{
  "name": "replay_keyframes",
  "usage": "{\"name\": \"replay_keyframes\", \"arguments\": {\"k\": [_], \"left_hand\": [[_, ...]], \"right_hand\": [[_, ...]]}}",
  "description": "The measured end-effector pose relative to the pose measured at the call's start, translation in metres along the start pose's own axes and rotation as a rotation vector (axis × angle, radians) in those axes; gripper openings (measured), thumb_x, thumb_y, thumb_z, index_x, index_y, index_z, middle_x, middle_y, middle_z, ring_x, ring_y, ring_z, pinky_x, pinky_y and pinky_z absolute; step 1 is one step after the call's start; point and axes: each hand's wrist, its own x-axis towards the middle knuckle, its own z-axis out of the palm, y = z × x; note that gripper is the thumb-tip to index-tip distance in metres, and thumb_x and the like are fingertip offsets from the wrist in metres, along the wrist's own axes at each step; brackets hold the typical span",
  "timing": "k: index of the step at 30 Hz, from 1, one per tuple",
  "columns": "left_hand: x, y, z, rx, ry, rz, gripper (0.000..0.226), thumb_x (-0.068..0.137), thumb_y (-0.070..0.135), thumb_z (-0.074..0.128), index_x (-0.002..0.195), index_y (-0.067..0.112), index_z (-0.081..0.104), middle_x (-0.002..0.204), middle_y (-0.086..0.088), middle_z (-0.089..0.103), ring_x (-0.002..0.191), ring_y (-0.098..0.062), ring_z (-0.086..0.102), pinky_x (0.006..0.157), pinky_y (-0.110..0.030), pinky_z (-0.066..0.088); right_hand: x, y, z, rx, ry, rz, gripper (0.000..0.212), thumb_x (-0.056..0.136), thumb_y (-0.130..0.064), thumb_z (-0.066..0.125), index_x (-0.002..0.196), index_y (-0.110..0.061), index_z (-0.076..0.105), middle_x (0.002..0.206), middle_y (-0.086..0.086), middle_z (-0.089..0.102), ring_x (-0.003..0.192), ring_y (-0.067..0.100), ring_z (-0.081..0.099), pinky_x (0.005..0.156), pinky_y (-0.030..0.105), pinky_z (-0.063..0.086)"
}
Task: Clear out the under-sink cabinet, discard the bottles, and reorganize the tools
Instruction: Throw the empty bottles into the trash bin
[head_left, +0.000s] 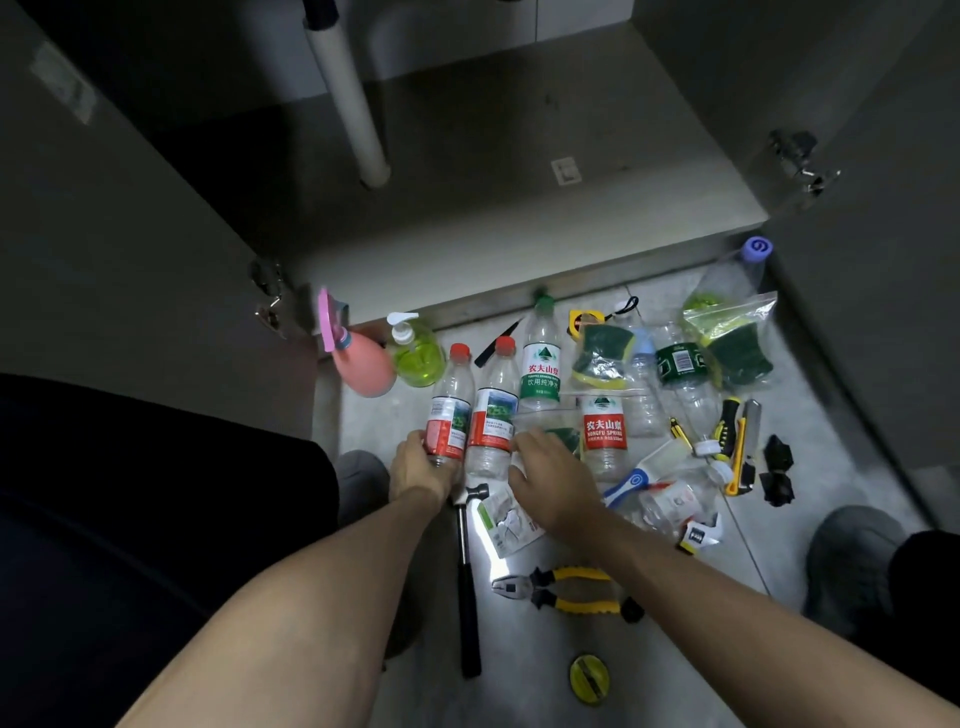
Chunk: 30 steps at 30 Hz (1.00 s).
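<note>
Nearest us: our two forearms run up from the bottom edge, and a yellow round tape measure (589, 678) lies on the floor (530, 691) between them.
Left hand: our left hand (418, 467) wraps its grip around the base of a red-capped bottle (449, 410), which leans away from us.
Right hand: our right hand (553, 480) hovers low with fingers loosely spread, pinching nothing that we can see; it covers part of a clear bag, and whether it touches it we cannot tell.
Task things: the cabinet (519, 218) looks emptied, only the white drain pipe (348, 98) standing in it. The bottles stand or lie on the floor before its front edge: a second red-capped bottle (493, 410) just beside the held one, a green-label bottle (541, 364) behind, a red-label bottle (603, 431) to the right.
Tools: a hammer (467, 582) lies near our left wrist, yellow pliers (566, 590) under our right forearm, a utility knife (744, 452) towards the right.
Risk: we judge the packed bottles are light and likely to topple, so lifting the held one could knock its neighbour over. Reaching across could drag our forearm onto the pliers.
Around: a pink spray bottle (361, 358) and a green soap dispenser (418, 351) stand at the left, bagged sponges (597, 356) in the middle.
In the way: the hammer head lies just below the left hand, crowding its pull back.
</note>
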Motion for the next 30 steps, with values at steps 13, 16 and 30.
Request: {"name": "replay_keyframes", "arguments": {"k": [13, 16, 30], "left_hand": [[0.007, 0.005, 0.013, 0.034, -0.035, -0.011, 0.054, 0.076, 0.028, 0.079, 0.12, 0.016, 0.052, 0.118, -0.01, 0.063, 0.108, -0.031, 0.062, 0.095, -0.044, 0.05], [0.01, 0.011, 0.015, 0.053, -0.04, -0.048, 0.056, 0.069, 0.033, 0.081, 0.114, 0.016, 0.052, 0.113, -0.01, 0.063, 0.103, -0.032, 0.063, 0.09, -0.042, 0.052], [0.013, 0.006, 0.006, -0.108, -0.092, -0.162, 0.056, 0.061, 0.027, 0.088, 0.11, 0.009, 0.069, 0.11, -0.011, 0.068, 0.097, -0.025, 0.069, 0.088, -0.038, 0.058]], "right_hand": [[-0.006, 0.049, -0.033, -0.317, -0.078, 0.029, 0.042, 0.091, -0.025, 0.056, 0.132, -0.014, 0.054, 0.135, 0.007, 0.054, 0.124, 0.025, 0.046, 0.106, 0.041, 0.039], [-0.026, 0.06, -0.03, -0.371, -0.105, -0.019, 0.048, 0.089, -0.023, 0.061, 0.135, -0.011, 0.054, 0.136, 0.01, 0.054, 0.124, 0.028, 0.047, 0.106, 0.042, 0.039], [0.04, -0.016, 0.003, -0.277, 0.047, -0.058, 0.05, 0.093, -0.041, 0.053, 0.134, -0.013, 0.048, 0.123, 0.008, 0.056, 0.112, 0.028, 0.052, 0.093, 0.041, 0.042]]}}
